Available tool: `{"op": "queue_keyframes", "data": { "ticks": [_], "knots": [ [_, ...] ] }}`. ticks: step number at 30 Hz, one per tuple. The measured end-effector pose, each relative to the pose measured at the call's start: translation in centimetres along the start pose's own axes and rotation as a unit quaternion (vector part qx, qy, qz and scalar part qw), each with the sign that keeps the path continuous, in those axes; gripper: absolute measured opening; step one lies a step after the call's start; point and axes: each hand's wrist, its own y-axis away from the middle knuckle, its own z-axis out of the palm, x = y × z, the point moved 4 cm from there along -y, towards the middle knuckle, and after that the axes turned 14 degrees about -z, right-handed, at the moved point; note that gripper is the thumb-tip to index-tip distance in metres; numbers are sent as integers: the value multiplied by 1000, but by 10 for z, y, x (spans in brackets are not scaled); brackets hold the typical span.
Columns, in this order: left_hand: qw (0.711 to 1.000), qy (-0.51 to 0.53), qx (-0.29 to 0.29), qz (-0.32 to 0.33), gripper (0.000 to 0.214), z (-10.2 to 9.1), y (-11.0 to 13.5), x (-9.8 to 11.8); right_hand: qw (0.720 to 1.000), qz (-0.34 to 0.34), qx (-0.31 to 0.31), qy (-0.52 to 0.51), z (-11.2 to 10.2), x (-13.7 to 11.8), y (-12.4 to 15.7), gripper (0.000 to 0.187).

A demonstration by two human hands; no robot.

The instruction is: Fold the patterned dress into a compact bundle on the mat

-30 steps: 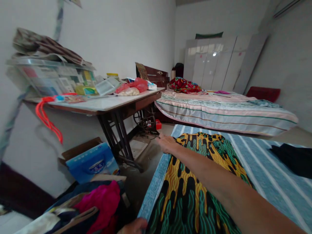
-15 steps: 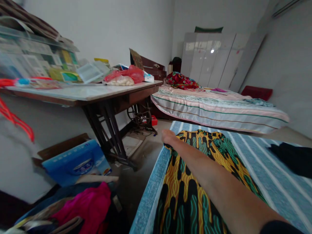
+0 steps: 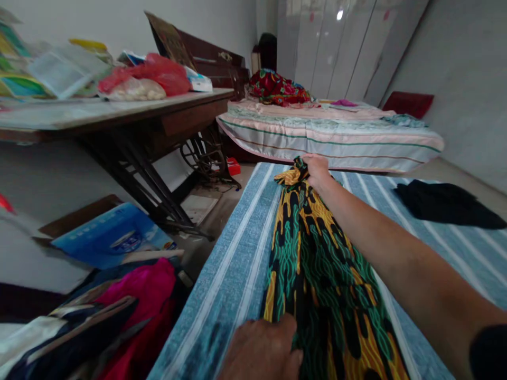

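Observation:
A garment (image 3: 293,248) patterned in black, yellow and green lies lengthwise on the blue striped bedsheet (image 3: 222,253), its kind not clear. At its far end, my right hand (image 3: 317,168) is closed on a bunched part of the cloth, and a yellow and black piece flops to the left of the fingers. Low in the view, my left hand (image 3: 263,348) has its fingers curled on the garment's near left edge. The garment's nearest part runs out of the frame.
Dark folded cloth (image 3: 447,203) lies on the sheet at the right. A marble-topped sewing table (image 3: 190,108) stands to the left, loaded with bags and packets. Below it are a blue box (image 3: 114,235) and a heap of clothes (image 3: 142,290). A second bed (image 3: 328,140) is beyond.
My right hand has carried the garment's far left edge to the right, narrowing the cloth into folds and baring the sheet at left. My left hand has come into view.

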Motion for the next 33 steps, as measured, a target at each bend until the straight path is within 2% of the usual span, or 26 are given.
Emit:
{"op": "queue_keyframes", "data": {
  "ticks": [3, 6, 13, 18, 23, 29, 33],
  "knots": [
    [994, -77, -77, 10, 20, 6, -2, 34, 999, 24, 32, -18, -43, -1, 6, 5],
    [991, -108, -84, 6, 23, 10, -4, 47, 998, 35, 49, -31, -69, 1, 15, 7],
    [990, -96, -99, 0, 26, 19, 1, 51, 995, 48, 64, -53, -78, 2, 15, 8],
    [987, -85, -133, 2, 23, 39, 6, 58, 994, 60, 70, -56, -97, 11, 15, 10],
    [994, -53, -97, 18, 20, 51, 10, 57, 993, 72, 76, -47, -118, 24, 22, 12],
    [997, -52, -53, 38, 22, 57, 21, 53, 992, 88, 75, -55, -125, 28, 21, 12],
    [996, 17, -40, 74, 14, 58, 28, 52, 992, 64, 81, -66, -134, 33, 17, 13]
  ]
}}
